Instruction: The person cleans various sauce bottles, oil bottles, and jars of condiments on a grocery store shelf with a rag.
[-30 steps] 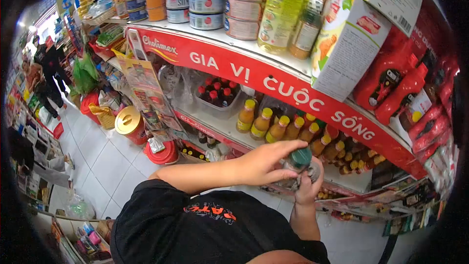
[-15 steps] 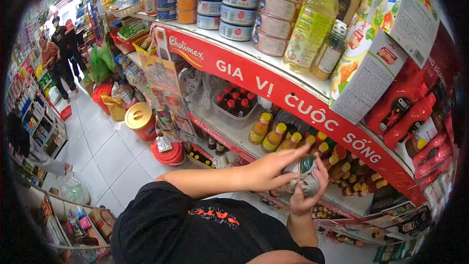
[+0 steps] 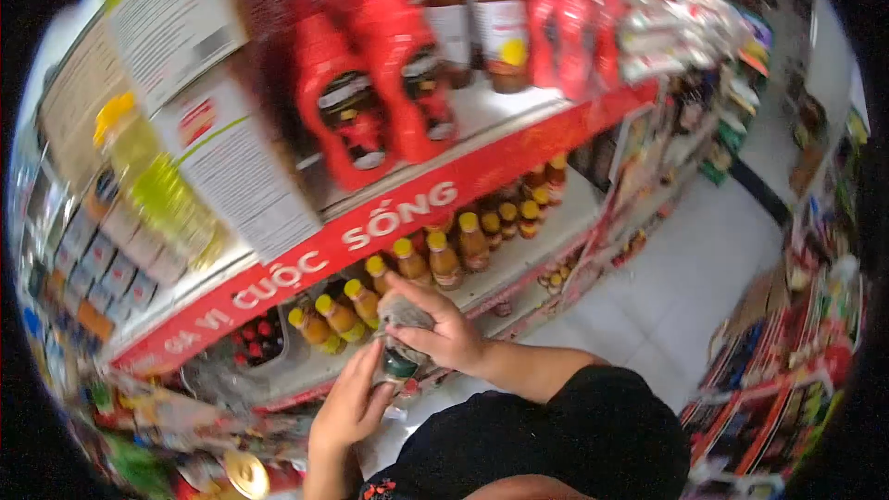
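A small jar with a dark green lid [image 3: 401, 367] is between my hands at the lower middle of the head view, lying tilted with its lid towards me. My right hand [image 3: 443, 329] is closed around it and a grey cloth [image 3: 406, 313], which covers most of the jar's body. My left hand [image 3: 350, 403] is alongside, its fingers stretched out and close together, fingertips right at the cloth and lid. Just beyond my hands, yellow-capped sauce bottles [image 3: 412, 264] line the lower shelf.
A red shelf edge with white lettering [image 3: 398, 208] runs across the view. Above it stand red squeeze bottles [image 3: 347, 111], white cartons [image 3: 236, 171], a yellow-capped oil bottle [image 3: 157, 181] and stacked cans [image 3: 102, 268]. Tiled floor [image 3: 611, 315] and another stocked shelf [image 3: 769, 398] are at the right.
My view has swung right along the shelf, so red squeeze bottles are now central and the aisle with people is out of view. Both hands, with jar and cloth, appear further left.
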`<state>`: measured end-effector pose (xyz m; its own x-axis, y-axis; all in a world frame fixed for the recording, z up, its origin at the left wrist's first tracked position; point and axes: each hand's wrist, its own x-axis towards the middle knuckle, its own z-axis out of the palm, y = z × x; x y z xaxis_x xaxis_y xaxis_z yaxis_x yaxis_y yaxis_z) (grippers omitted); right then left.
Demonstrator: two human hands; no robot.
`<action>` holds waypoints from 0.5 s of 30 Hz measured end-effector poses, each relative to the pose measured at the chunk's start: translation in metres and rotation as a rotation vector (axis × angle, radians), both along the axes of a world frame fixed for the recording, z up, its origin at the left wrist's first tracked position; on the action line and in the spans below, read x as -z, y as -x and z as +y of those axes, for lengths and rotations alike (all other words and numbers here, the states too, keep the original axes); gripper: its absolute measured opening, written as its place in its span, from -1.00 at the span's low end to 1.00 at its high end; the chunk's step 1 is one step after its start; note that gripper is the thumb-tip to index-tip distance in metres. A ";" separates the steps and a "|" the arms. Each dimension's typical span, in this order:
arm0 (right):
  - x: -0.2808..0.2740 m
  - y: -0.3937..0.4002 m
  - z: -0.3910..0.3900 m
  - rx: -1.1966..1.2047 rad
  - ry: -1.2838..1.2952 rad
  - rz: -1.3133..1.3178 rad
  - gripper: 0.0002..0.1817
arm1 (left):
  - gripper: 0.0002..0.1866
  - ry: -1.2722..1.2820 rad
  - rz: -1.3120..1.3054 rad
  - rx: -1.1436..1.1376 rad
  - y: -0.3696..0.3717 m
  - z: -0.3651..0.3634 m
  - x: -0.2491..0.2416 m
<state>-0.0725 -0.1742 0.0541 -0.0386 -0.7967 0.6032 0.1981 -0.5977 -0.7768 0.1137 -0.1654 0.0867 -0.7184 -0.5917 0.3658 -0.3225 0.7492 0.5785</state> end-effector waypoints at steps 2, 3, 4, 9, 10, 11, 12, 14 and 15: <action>-0.001 0.007 -0.004 0.144 0.167 0.103 -0.60 | -0.41 -0.120 0.073 -0.041 -0.001 -0.003 0.017; 0.002 0.009 -0.006 0.172 0.211 0.107 -0.62 | -0.41 -0.106 0.190 -0.086 0.004 -0.003 0.022; 0.004 0.009 -0.007 0.196 0.255 0.112 -0.65 | -0.42 -0.096 0.307 -0.135 0.011 -0.002 0.026; 0.029 -0.029 0.008 0.073 0.318 0.179 -0.59 | -0.36 -0.264 1.008 -0.186 0.041 -0.009 0.014; 0.030 -0.037 0.012 0.048 0.306 0.137 -0.57 | -0.29 -0.292 0.962 -0.258 0.042 -0.009 0.016; 0.030 -0.035 0.011 0.047 0.327 0.133 -0.56 | -0.24 -0.155 0.856 -0.192 0.038 -0.013 0.024; 0.029 -0.030 0.007 0.095 0.333 0.093 -0.57 | -0.20 -0.016 0.748 -0.129 0.034 -0.017 0.031; 0.027 -0.022 -0.002 0.180 0.337 0.004 -0.58 | -0.11 -0.181 0.705 -0.177 0.032 -0.012 0.043; 0.015 -0.017 -0.004 0.219 0.276 -0.080 -0.58 | -0.09 -0.210 0.673 -0.141 0.032 -0.011 0.050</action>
